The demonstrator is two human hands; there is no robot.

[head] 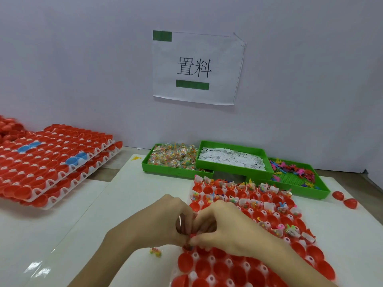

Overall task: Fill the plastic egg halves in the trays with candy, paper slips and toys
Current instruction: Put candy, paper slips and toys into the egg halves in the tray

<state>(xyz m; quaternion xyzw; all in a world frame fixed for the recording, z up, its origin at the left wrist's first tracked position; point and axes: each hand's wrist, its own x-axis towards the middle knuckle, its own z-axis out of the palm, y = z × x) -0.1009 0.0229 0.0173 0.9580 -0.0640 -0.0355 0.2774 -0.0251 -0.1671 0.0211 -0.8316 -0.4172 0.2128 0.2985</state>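
Egg halves of red plastic (209,266) sit open side up in a white tray (244,212) that lies on the white table sheet (62,235); the tray's long axis runs from the near edge of the view away toward the wall, leaning slightly left. At far left, stacked trays (51,162) hold more red halves, with a few blue halves (75,158) among them, their long sides slanting up to the right. A small candy packet (155,252) lies loose on the sheet just left of the working tray. The left hand (163,222) and right hand (223,228) meet over the tray's left edge, fingers curled and pinching together round a small red piece; what exactly it is cannot be told. Halves in the tray's far rows already carry candy, white slips and coloured toys, while the near rows are bare red cups. Behind the tray stand three green bins: candy packets (174,156), paper slips (230,158) and small toys (294,170). Two loose red halves (344,198) lie at far right. A paper sign (196,67) hangs on the wall.
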